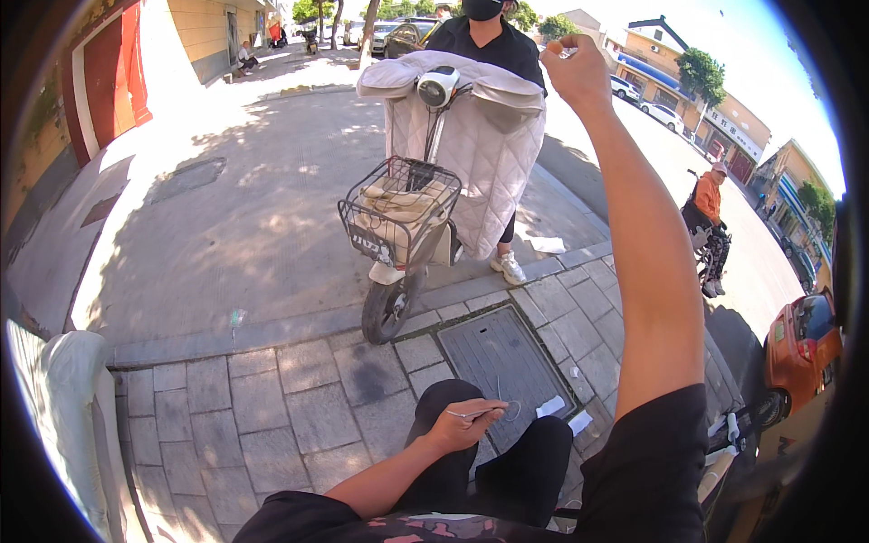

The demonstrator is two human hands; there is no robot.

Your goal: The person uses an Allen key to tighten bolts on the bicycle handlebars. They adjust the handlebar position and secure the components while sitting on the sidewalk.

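In the head view, the left hand (463, 427) is near the knees (534, 457), grip closed on a thin pale strand (470, 414), probably fingertip-held for its fineness. The raised right hand (581, 77) pinches something small and orange (554, 48), perhaps tensioning the strand, though no link shows.

One feed on my end: head-worn fisheye, facing forward and steeply down over the wearer's knees (525, 466); left grip (464, 425) and right grip (577, 72) near, scooter (425, 176) farther out.
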